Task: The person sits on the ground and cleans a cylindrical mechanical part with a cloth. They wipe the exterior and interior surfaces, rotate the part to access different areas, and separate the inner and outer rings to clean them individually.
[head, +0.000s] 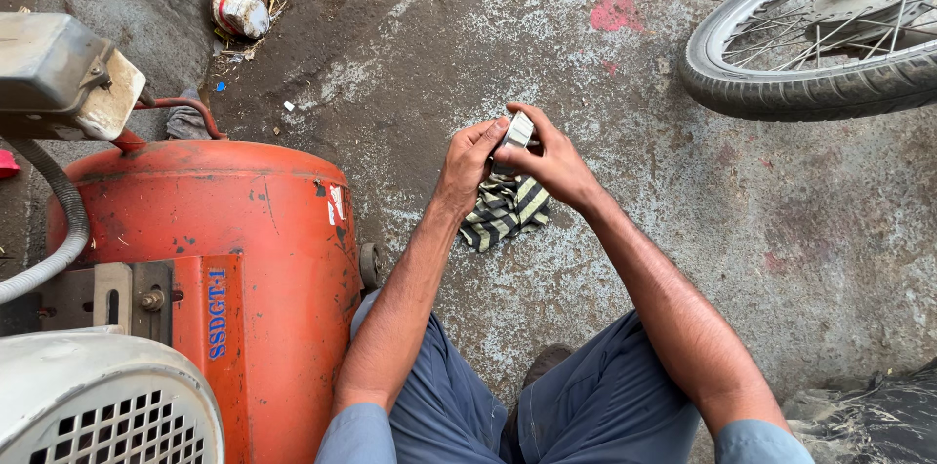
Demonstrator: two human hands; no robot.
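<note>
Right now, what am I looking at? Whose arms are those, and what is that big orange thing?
The camera sits on a person's head and looks down, so you see their own arms and blue-trousered knees. The left hand and right hand together hold a small shiny metal part, with a striped cloth hanging under it. The big orange tank on the left belongs to a machine, with a grey hose beside it. At top right is a spoked wheel on the stained concrete floor.

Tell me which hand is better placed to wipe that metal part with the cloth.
Probably the left hand: the striped cloth hangs beneath it, while the right hand wraps the metal part from the other side.
</note>
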